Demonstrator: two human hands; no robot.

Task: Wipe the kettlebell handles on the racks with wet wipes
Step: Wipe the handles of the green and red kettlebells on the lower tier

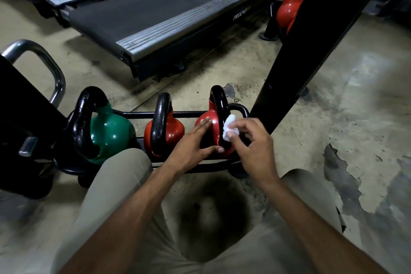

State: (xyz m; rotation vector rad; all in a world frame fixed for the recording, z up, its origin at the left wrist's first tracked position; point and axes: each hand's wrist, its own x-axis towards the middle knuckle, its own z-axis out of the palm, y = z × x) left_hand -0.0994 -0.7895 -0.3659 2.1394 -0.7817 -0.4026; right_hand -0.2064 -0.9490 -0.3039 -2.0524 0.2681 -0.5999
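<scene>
Three kettlebells with black handles stand on a low black rack (pixel 142 115): a green kettlebell (pixel 111 133) at the left, a red one (pixel 172 131) in the middle, a second red kettlebell (pixel 211 121) at the right. My right hand (pixel 251 142) pinches a crumpled white wet wipe (pixel 229 128) against the right side of that kettlebell's black handle (pixel 220 107). My left hand (pixel 191 147) rests on the same kettlebell's body, fingers straight on the red shell and thumb along its front.
A black slanted frame post (pixel 311 40) rises just right of the rack. Another red kettlebell (pixel 287 10) sits on a rack farther back. Treadmill decks (pixel 155 11) lie beyond. A chrome handle (pixel 44 62) and dark equipment stand at the left. My knees flank a worn concrete floor.
</scene>
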